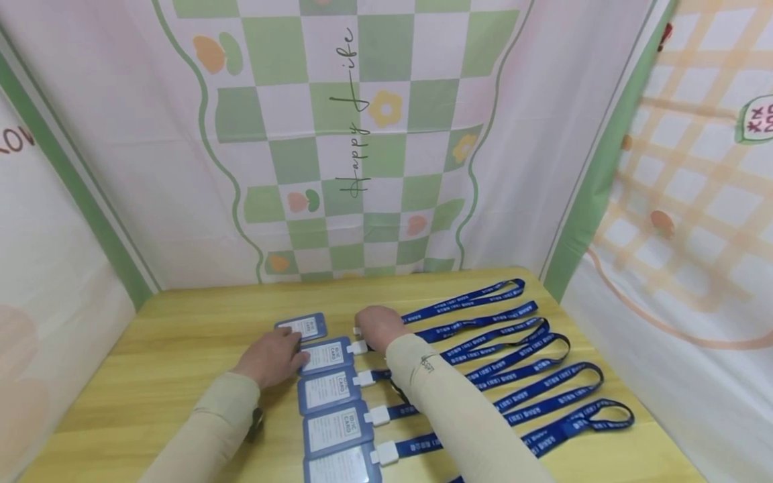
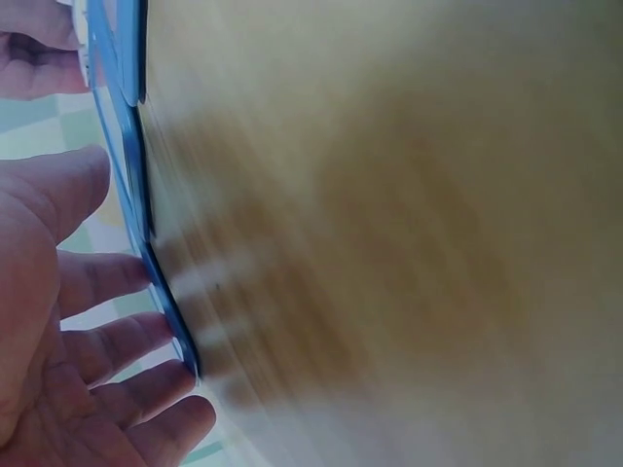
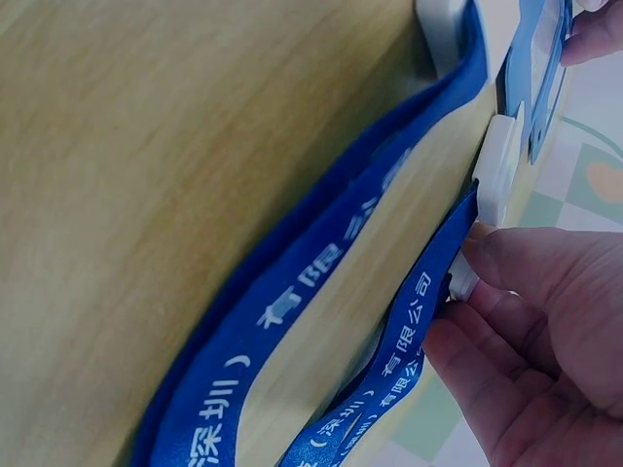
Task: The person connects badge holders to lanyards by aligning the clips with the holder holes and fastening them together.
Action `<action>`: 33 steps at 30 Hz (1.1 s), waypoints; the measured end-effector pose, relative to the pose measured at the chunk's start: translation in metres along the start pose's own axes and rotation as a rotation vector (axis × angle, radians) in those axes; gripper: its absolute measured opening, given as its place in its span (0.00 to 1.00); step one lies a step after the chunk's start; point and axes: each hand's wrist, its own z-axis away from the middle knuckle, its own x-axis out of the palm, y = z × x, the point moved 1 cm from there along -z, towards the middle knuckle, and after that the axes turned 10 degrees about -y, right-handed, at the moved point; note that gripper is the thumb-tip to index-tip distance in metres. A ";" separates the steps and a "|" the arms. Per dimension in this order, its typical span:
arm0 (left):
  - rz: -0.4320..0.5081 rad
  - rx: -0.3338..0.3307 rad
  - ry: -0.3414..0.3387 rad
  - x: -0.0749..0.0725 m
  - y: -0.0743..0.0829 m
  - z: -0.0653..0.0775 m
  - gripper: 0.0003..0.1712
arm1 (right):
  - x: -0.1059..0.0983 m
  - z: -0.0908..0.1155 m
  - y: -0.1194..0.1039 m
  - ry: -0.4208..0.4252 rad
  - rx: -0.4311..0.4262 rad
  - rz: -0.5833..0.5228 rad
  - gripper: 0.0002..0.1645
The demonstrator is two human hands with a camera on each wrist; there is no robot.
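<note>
Blue-framed ID card holders [image 1: 329,391] lie in a column on the wooden table, most joined by white clips [image 1: 379,415] to navy lanyards stretched rightward. My left hand [image 1: 272,357] rests its fingertips on the farthest card holder [image 1: 313,327]; the left wrist view shows its fingers [image 2: 127,336] fairly straight along the holder's edge. My right hand [image 1: 382,327] pinches the clip end of the farthest lanyard [image 1: 461,303], just right of that holder. A small white clip piece [image 3: 463,282] shows between its thumb and fingers. From the head view, the hand hides most of this clip.
Several more lanyards [image 1: 558,397] fan out to the right, partly under my right forearm. The wooden tabletop [image 1: 151,376] extends to the left of the holders. Behind it hangs a green-and-white checked curtain [image 1: 386,154], with printed cloth on both sides.
</note>
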 end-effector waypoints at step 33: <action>-0.010 0.014 -0.015 0.004 0.011 -0.010 0.35 | 0.000 -0.002 -0.002 0.000 -0.012 -0.052 0.09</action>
